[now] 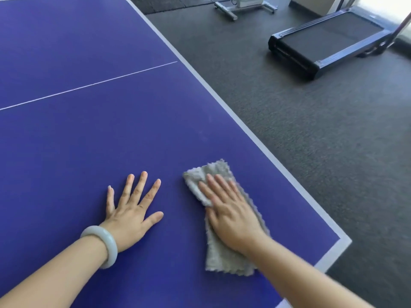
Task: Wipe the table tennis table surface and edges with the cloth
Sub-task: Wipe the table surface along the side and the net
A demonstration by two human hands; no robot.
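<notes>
The blue table tennis table [89,141] fills the left and middle of the head view, with a white border along its right edge and near corner. A folded grey cloth [224,256] lies flat on the surface close to that corner. My right hand [231,216] presses down on the cloth with straight fingers, palm flat. My left hand [131,212] rests flat on the bare blue surface to the left of the cloth, fingers spread, with a pale bangle [102,245] on the wrist.
A thin white centre line [89,85] crosses the table. The table's corner [344,241] is just right of the cloth. Beyond the edge is dark grey carpet [311,141], with a black treadmill [329,41] at the far right and a white metal stand [242,7] at the top.
</notes>
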